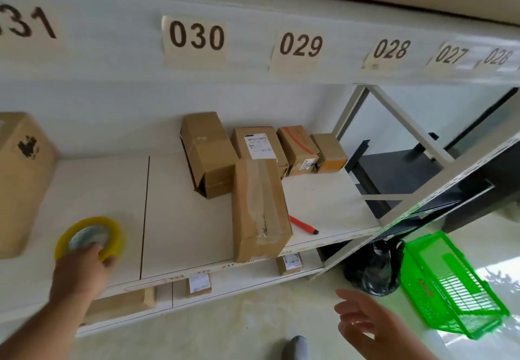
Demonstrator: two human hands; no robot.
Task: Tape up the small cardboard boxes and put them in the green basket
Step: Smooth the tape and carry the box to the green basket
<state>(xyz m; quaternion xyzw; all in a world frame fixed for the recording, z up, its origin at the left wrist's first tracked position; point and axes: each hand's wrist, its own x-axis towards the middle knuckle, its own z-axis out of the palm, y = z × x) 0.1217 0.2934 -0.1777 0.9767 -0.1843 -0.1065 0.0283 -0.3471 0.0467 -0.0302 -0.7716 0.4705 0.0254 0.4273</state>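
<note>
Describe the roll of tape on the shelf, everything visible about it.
The tape roll is a wide ring of clear, yellow-tinted packing tape with a pale inner core. It lies flat on the white shelf, left of the seam between the boards and right of a big carton. The left hand grips its near rim, fingertips on the core. The picture is slightly blurred there.

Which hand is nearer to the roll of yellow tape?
Left. The left hand touches the yellow tape roll on the shelf; the right hand hangs open, far right, below the shelf.

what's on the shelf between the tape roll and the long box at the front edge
Nothing: in the head view, the shelf between the tape roll and the long box is bare, crossed only by a dark panel seam.
</note>
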